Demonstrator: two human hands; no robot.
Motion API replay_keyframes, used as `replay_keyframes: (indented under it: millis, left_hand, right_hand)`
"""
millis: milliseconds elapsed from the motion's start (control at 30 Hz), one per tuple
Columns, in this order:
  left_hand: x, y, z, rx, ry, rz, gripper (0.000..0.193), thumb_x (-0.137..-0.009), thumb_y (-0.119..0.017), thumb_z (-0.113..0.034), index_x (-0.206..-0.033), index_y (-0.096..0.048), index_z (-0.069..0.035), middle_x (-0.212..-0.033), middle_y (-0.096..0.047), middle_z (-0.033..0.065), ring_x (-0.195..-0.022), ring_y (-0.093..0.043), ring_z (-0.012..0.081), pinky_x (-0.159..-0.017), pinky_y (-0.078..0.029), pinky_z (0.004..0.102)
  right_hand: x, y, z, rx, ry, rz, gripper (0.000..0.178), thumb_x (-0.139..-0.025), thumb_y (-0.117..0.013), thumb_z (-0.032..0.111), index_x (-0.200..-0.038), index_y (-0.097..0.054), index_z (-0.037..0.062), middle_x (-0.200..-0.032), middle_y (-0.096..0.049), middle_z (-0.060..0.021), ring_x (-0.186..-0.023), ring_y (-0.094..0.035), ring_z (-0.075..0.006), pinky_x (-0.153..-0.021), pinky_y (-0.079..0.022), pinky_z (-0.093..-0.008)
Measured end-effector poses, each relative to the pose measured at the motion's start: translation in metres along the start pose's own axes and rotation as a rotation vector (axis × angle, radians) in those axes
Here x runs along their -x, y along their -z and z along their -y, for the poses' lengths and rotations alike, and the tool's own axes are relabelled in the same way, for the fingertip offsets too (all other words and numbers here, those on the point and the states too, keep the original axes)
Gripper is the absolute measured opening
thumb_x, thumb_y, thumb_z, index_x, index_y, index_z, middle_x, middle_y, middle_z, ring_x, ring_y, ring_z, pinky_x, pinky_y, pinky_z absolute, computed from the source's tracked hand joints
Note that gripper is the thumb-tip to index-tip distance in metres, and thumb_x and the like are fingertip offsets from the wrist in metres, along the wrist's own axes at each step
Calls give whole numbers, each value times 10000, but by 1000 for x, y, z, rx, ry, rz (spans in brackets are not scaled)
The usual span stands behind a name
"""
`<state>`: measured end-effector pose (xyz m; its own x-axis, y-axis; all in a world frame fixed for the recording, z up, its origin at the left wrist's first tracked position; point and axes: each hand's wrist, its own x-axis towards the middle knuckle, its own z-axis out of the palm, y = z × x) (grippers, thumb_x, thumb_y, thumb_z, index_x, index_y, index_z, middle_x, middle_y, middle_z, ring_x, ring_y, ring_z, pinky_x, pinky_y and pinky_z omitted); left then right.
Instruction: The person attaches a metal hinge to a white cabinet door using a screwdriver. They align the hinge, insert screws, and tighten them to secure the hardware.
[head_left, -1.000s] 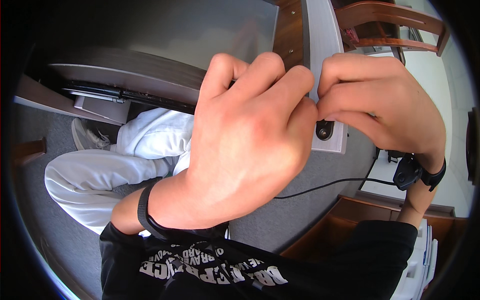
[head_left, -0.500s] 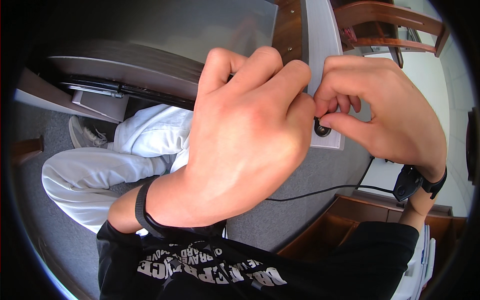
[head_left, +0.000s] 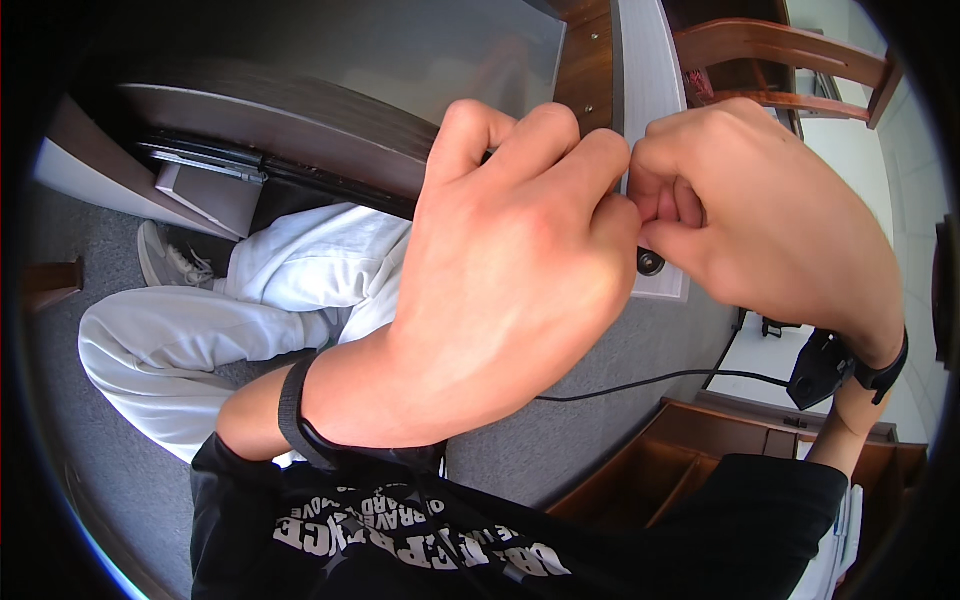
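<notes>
- Mid-frame, the left hand (head_left: 500, 290) is curled nearly into a fist, and the right hand (head_left: 770, 230) pinches its fingertips against it; what they grip is hidden.
- A small dark round piece (head_left: 650, 263) peeks out just below the fingertips, against a white panel (head_left: 650, 90). It looks tiny, light and rigid, best pinched at its rim.
- No labels or packages show.
</notes>
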<state>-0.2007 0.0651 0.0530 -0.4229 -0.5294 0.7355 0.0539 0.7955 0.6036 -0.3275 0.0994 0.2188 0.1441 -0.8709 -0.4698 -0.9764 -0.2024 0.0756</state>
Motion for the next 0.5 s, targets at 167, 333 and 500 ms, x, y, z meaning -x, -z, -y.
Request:
replay_keyframes:
  millis: [167,333,500]
  left_hand:
    - [0,-1,-1,16,14,-2,137,-705,-718,-86,-837,-747,-107,-849,-605,-46,-796,-543,169,-758,-356,333]
    - [-1,-1,-1,15,11,-15,113,-723,-712,-87,-831,-743,-105,-858,-611,-48,-800,-545,169,-762,-364,339]
    - [-1,-1,0,-7,5,-15,91,-724,-709,-83,-811,-731,-101,-859,-614,-44,-802,-549,172,-759,-361,340]
  right_hand:
    - [-10,10,0,185,-42,249,59,-722,-677,-13,-711,-637,-54,-660,-626,-205,-632,-608,-374,-623,-489,-422]
    - [-19,12,0,32,-98,240,76,-732,-698,13,-733,-663,-55,-668,-636,-214,-641,-638,-366,-643,-501,-415]
    - [-27,14,2,-143,-305,258,145,-734,-728,58,-736,-659,-69,-657,-627,-224,-606,-635,-333,-591,-487,-412]
